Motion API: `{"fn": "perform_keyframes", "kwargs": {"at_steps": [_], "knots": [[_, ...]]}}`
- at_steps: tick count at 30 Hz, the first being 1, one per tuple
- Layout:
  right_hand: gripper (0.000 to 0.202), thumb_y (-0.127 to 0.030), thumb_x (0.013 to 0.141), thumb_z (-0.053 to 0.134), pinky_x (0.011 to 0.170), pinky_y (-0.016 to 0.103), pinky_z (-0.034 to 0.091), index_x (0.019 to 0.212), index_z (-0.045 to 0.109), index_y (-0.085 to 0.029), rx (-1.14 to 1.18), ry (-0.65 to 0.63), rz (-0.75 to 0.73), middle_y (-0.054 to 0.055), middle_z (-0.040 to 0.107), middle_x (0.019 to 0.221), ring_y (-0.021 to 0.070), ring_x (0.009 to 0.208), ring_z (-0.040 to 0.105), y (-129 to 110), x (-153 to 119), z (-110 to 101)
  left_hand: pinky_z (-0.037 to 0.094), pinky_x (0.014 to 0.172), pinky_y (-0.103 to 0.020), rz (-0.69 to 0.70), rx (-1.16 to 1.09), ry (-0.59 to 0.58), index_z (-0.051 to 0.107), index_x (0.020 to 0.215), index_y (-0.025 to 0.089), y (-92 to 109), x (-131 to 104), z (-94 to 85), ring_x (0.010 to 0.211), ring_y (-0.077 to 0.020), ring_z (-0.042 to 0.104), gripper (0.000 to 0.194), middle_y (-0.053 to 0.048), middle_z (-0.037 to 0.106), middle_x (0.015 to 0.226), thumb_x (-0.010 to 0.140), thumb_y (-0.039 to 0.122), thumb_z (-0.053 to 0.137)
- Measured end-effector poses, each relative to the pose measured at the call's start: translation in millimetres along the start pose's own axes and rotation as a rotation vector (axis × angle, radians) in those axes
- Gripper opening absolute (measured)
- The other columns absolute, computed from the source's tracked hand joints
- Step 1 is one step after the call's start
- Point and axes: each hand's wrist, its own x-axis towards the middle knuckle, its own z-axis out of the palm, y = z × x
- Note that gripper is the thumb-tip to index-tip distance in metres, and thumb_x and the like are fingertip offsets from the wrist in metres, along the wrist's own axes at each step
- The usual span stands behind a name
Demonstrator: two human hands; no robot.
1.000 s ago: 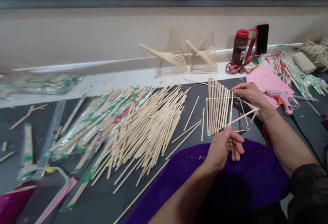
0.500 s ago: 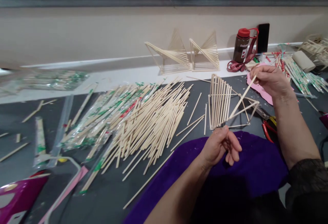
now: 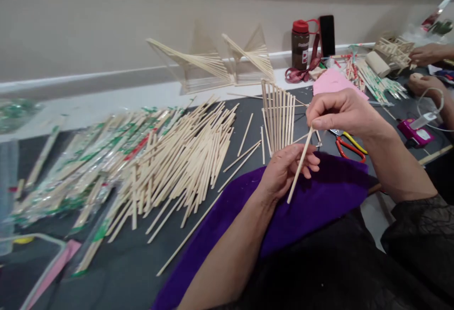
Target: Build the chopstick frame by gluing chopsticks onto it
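Note:
My right hand [image 3: 340, 114] pinches the top end of a thin wooden chopstick [image 3: 300, 168], which slants down and to the left. My left hand [image 3: 287, 166] is beside the chopstick's middle, its fingers loosely curled and apart; the stick crosses in front of them, and I cannot tell whether they touch it. Just beyond both hands stands a frame of glued chopsticks [image 3: 278, 116], with a fanned row of sticks on its left side. My hands hide its right part. A purple cloth [image 3: 319, 196] lies below my hands.
Left of me is a heap of loose chopsticks [image 3: 191, 163] beside wrapped ones [image 3: 95, 151]. Two twisted stick models [image 3: 209, 66] stand by the wall. Red-handled pliers [image 3: 349, 149], a bottle [image 3: 300, 47], a phone [image 3: 327, 36] and another person's hands [image 3: 425, 57] are to the right.
My right hand has drawn the chopstick away from the frame, toward me and over my left hand. The view has turned right, bringing another person's hands into sight.

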Motion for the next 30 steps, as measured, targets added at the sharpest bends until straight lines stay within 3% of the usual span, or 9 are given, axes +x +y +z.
{"fn": "perform_keyframes", "kwargs": {"at_steps": [6,10,12,15,19,24,26,30], "knots": [[0.008,-0.020,0.074,0.071,0.068,0.027,0.043,0.068,0.067,-0.017,-0.179,0.185,0.046,0.000,0.059,0.069,0.0119,0.070,0.052,-7.6,-7.9,3.3,0.050,0.044,-0.021,-0.055,0.033,-0.021,0.071,0.086,0.010,-4.7,0.7,7.4,0.057,-0.0166,0.069,0.038,-0.009,0.073,0.068,0.084,0.048,0.067],[0.009,-0.020,0.076,0.069,0.075,0.030,0.046,0.067,0.067,-0.018,-0.229,0.271,-0.017,0.002,0.062,0.076,0.0152,0.080,0.057,-15.4,-4.3,-0.3,0.049,0.044,-0.021,-0.027,0.046,0.001,0.072,0.086,0.010,-6.0,2.9,2.6,0.054,-0.0156,0.068,0.040,-0.008,0.072,0.066,0.086,0.050,0.064],[0.010,-0.020,0.076,0.069,0.078,0.031,0.047,0.066,0.067,-0.019,-0.238,0.260,-0.048,0.002,0.064,0.078,0.0164,0.083,0.059,-23.8,-11.0,-0.9,0.048,0.044,-0.021,-0.013,0.068,-0.045,0.072,0.085,0.010,-6.6,1.5,0.1,0.053,-0.0153,0.068,0.039,-0.008,0.072,0.066,0.084,0.048,0.066],[0.010,-0.023,0.077,0.071,0.079,0.033,0.048,0.067,0.069,-0.020,-0.197,0.132,-0.090,0.003,0.068,0.079,0.0169,0.080,0.061,-28.5,-30.8,-0.9,0.048,0.045,-0.022,-0.040,0.104,-0.194,0.074,0.084,0.010,-9.3,-2.9,-0.3,0.053,-0.0159,0.068,0.040,-0.009,0.072,0.066,0.078,0.050,0.072],[0.013,-0.028,0.080,0.072,0.075,0.031,0.048,0.069,0.071,-0.020,-0.176,0.030,-0.059,0.004,0.070,0.079,0.0157,0.075,0.062,-8.0,-61.2,1.2,0.048,0.048,-0.023,-0.110,0.145,-0.280,0.074,0.088,0.011,-14.9,-7.5,4.6,0.055,-0.0164,0.068,0.051,-0.010,0.073,0.069,0.074,0.060,0.073],[0.018,-0.031,0.084,0.069,0.075,0.029,0.047,0.071,0.072,-0.019,-0.183,0.016,0.068,0.004,0.069,0.079,0.0152,0.077,0.063,27.9,-83.3,8.9,0.046,0.050,-0.021,-0.134,0.216,-0.209,0.073,0.092,0.013,-20.5,-6.3,7.5,0.054,-0.0133,0.066,0.043,-0.005,0.072,0.067,0.069,0.049,0.081],[0.017,-0.034,0.083,0.070,0.072,0.028,0.047,0.075,0.073,-0.019,-0.184,0.081,0.134,0.003,0.069,0.080,0.0148,0.075,0.063,40.5,-84.7,10.4,0.045,0.050,-0.021,-0.142,0.249,-0.187,0.072,0.089,0.013,-21.8,-4.1,6.0,0.052,-0.0121,0.064,0.041,-0.003,0.069,0.064,0.068,0.047,0.082],[0.030,-0.042,0.079,0.068,0.060,0.027,0.047,0.095,0.072,-0.017,-0.239,0.339,0.339,0.003,0.070,0.082,0.0144,0.061,0.063,70.9,-75.6,8.0,0.044,0.049,-0.020,-0.147,0.297,-0.165,0.071,0.087,0.013,-23.7,-0.1,2.5,0.051,-0.0109,0.062,0.040,-0.002,0.068,0.062,0.067,0.046,0.081]]}}
